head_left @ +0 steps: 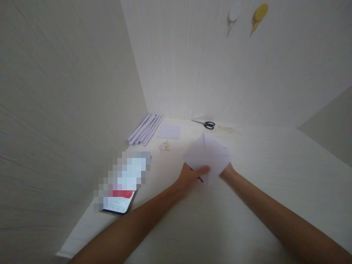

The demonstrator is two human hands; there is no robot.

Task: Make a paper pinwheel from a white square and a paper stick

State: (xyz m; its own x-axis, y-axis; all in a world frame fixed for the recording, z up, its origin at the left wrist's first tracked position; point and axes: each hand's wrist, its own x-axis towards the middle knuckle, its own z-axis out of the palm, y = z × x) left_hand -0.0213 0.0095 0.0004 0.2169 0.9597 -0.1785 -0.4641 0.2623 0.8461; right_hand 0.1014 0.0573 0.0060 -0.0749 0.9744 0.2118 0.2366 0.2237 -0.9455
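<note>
Two hands: both forearms run in from the bottom edge and meet at a white sheet just above the frame's centre.
Left hand (192, 176): closed on the near left edge of the paper sheet (207, 152), thumb on top; a thin dark thing shows under it, too small to tell.
Right hand (226, 170): mostly hidden behind the sheet's near right edge; grip cannot be told.
Sheet: held between both hands over the table (247, 205), blurred, a fold line rising to its far corner.
Phone (119, 203): lower left, lit screen up, on the table by the wall.
Small pale bits (165, 146): left of the sheet.
Flat paper square (169, 131): beyond those bits.
Rolled paper sticks (145, 128): bundled against the left wall.
Scissors (206, 124): black-handled, at the table's far edge.
</note>
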